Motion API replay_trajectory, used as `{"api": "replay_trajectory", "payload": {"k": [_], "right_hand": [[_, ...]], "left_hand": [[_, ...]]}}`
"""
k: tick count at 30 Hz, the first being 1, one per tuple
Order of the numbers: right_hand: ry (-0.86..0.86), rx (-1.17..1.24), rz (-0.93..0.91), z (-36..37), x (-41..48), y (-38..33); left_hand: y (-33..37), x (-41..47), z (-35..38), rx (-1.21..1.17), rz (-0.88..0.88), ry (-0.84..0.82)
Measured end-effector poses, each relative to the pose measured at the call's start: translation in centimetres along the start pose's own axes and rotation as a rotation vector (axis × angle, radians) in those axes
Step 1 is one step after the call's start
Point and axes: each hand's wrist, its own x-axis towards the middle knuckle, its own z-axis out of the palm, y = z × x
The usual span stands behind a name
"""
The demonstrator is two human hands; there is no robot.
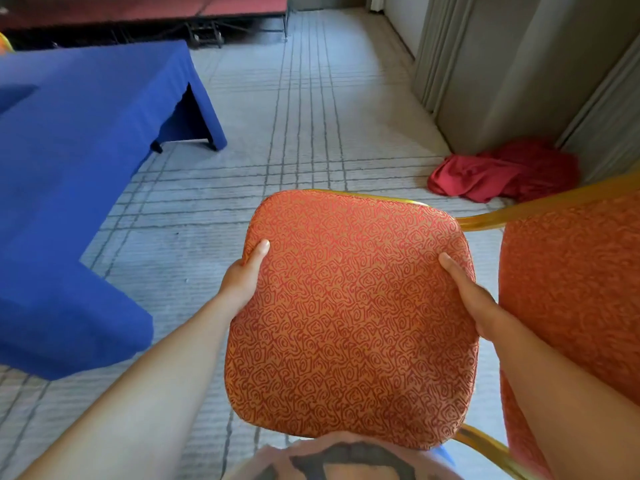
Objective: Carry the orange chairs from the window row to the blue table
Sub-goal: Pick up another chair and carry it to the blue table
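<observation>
An orange patterned chair (349,320) with a gold metal frame fills the lower middle of the head view, its seat cushion facing me. My left hand (244,275) grips the cushion's left edge, thumb on top. On the cushion's right edge sits my right hand (474,299), gripping too. The chair's orange backrest (571,289) rises at the right. The chair's legs are hidden below the cushion. The blue table (69,188), draped in a blue cloth, stands to my left, apart from the chair.
Grey carpet (294,133) with a dark grid pattern stretches ahead. A crumpled red cloth (502,171) lies on the floor at the right, by grey folding wall panels (519,71). A low red stage (138,12) runs along the far wall.
</observation>
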Motion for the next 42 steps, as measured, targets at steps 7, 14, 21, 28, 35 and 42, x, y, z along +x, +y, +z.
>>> {"api": "replay_trajectory", "payload": {"k": [7, 14, 21, 28, 35, 42], "right_hand": [[-0.005, -0.026, -0.029, 1.4, 15.6, -13.2], [-0.085, -0.046, 0.022, 3.8, 28.8, -23.2], [-0.122, -0.043, 0.080, 8.6, 41.8, -29.8], [-0.103, -0.005, 0.013, 16.3, 54.8, -41.3], [-0.046, 0.029, -0.053, 21.5, 65.1, -53.7], [-0.037, 0.011, -0.041, 26.2, 76.4, -62.3]], "left_hand": [[10.5, 15.2, 4.3, -0.022, 0.030, 0.062], [17.5, 26.9, 6.5, -0.091, -0.005, 0.101], [21.8, 39.9, 7.3, -0.080, -0.084, 0.094], [29.9, 58.4, 6.5, -0.097, -0.036, 0.071], [39.8, 73.0, 5.0, -0.138, 0.032, 0.062], [44.5, 86.9, 6.8, -0.205, -0.011, 0.038]]}}
